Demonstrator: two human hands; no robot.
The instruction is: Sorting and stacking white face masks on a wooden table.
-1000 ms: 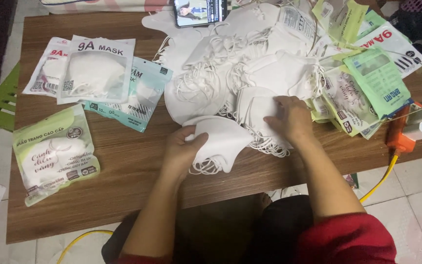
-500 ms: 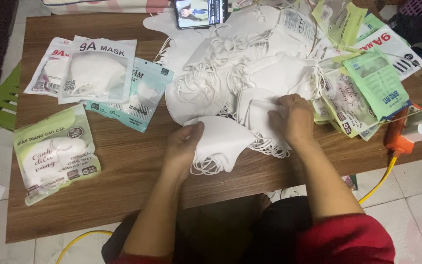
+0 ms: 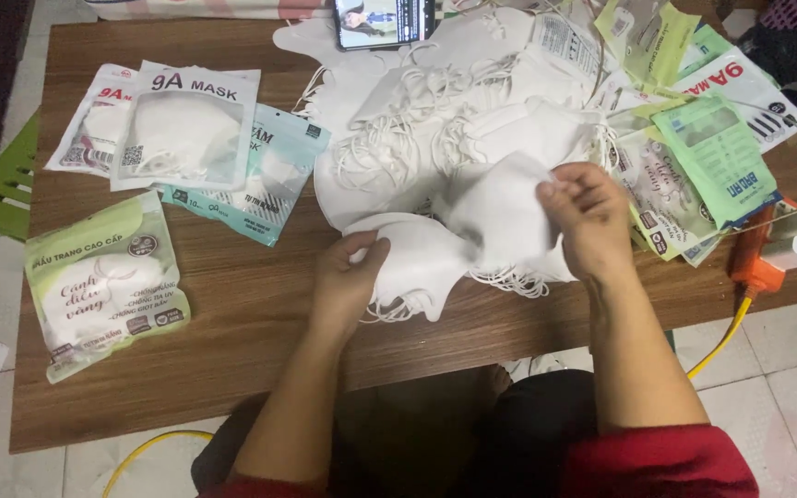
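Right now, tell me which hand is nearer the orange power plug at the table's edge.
Right. The right hand lifts a white mask just beside the orange plug; the left hand rests on the mask stack, farther away.

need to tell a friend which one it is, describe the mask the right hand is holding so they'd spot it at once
On the wooden table, look at the front edge of the mask pile. The right hand pinches one white mask there. Unlike the flat mask under the left hand, it is lifted off the pile.
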